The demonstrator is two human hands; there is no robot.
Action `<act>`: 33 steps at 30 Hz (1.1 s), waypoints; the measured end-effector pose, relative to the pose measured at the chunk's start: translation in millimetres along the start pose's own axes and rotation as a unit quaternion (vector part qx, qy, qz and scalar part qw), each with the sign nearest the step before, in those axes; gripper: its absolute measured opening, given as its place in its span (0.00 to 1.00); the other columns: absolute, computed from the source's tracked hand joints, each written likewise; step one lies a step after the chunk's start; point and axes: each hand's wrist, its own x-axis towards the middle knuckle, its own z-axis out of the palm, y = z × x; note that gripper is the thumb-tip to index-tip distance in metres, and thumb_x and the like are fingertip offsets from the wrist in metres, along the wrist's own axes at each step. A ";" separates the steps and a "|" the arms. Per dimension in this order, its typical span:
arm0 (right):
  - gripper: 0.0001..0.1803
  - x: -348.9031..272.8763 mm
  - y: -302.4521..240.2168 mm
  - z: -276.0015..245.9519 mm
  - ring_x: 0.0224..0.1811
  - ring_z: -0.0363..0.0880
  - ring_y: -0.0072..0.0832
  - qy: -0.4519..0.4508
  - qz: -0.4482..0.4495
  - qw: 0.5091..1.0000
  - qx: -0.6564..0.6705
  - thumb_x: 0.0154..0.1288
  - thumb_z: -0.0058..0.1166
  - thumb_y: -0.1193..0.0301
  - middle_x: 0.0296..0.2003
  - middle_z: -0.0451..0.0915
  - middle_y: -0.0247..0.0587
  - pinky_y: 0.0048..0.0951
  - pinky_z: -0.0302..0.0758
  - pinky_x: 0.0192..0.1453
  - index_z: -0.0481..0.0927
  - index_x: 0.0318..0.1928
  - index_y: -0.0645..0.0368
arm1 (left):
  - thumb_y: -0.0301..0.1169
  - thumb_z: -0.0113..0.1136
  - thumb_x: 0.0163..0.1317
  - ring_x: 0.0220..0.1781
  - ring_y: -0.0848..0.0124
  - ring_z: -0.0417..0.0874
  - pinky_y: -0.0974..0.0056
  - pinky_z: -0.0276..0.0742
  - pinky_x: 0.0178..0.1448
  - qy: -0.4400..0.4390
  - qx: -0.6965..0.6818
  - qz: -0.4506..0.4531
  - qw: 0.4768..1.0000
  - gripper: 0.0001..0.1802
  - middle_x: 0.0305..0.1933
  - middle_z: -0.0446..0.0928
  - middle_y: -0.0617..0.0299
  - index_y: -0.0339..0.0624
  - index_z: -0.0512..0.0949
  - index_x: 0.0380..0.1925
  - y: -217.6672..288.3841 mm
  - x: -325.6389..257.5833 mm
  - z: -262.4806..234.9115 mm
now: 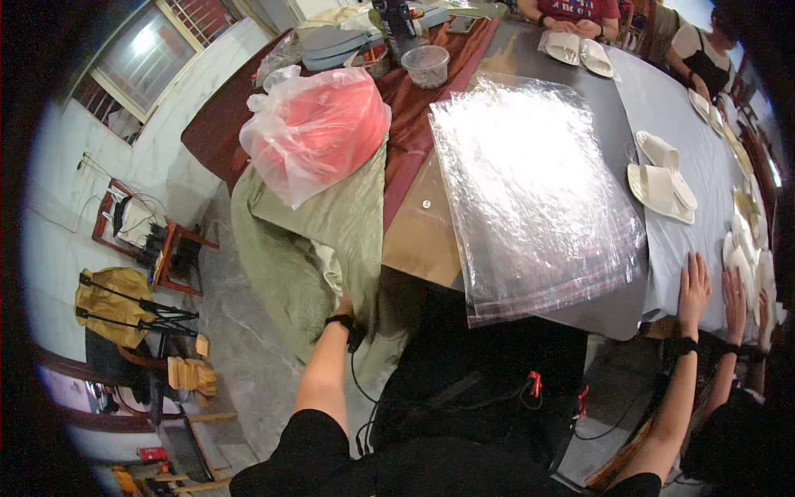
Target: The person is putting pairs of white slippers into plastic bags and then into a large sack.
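My left hand point(346, 311), with a black band at the wrist, reaches into the folds of a green cloth point(319, 224) draped over the table's left side; its fingers are hidden there. Flat on the grey table covering point(675, 248) lies my right hand point(694, 290), fingers stretched out and nothing held. Beyond it rests a pair of cream slippers point(662, 189). Between my arms, a stack of clear plastic bags point(530, 199) covers the middle of the table. A translucent bag with something red inside point(323, 124) sits on the green cloth.
Right of my right hand, another person's hand point(734, 302) is by more pale slippers point(749, 248). Two people stand across the table, one near a slipper pair point(580, 51). A clear tub point(426, 66) and dark bottle point(396, 25) stand at the back. A stool point(178, 257) is left.
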 end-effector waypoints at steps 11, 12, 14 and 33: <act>0.31 -4.6 -34.5 -0.8 0.78 0.62 0.42 0.003 -0.023 0.996 0.089 0.76 0.51 0.49 0.74 0.69 0.44 0.61 0.52 0.79 0.71 0.73 0.45 | 0.42 0.46 0.80 0.57 0.59 0.80 0.54 0.74 0.64 -0.431 -0.005 -0.209 0.878 0.24 0.53 0.81 0.52 0.36 0.75 0.64 -119.6 -206.1 385.3; 0.30 -3.6 -39.8 -6.6 0.79 0.59 0.40 -0.024 0.002 0.994 0.102 0.77 0.47 0.47 0.77 0.64 0.41 0.58 0.51 0.79 0.71 0.74 0.41 | 0.41 0.47 0.80 0.57 0.59 0.80 0.53 0.74 0.64 -0.476 -0.007 -0.222 0.851 0.24 0.53 0.81 0.51 0.36 0.75 0.64 -121.1 -246.8 412.6; 0.28 -7.5 -51.5 -21.5 0.77 0.63 0.38 0.015 0.024 0.998 0.062 0.76 0.48 0.49 0.76 0.67 0.37 0.51 0.54 0.75 0.73 0.71 0.40 | 0.41 0.47 0.80 0.57 0.59 0.80 0.53 0.74 0.64 -0.539 0.008 -0.234 0.809 0.24 0.54 0.81 0.51 0.36 0.75 0.64 -123.5 -294.8 435.2; 0.25 -13.4 -46.9 -38.6 0.73 0.68 0.39 0.104 0.032 0.988 0.113 0.72 0.53 0.50 0.70 0.74 0.39 0.51 0.58 0.71 0.79 0.64 0.42 | 0.39 0.49 0.79 0.60 0.55 0.80 0.51 0.75 0.64 -0.652 0.263 -0.194 0.684 0.23 0.56 0.81 0.49 0.37 0.76 0.64 -189.5 -324.0 338.1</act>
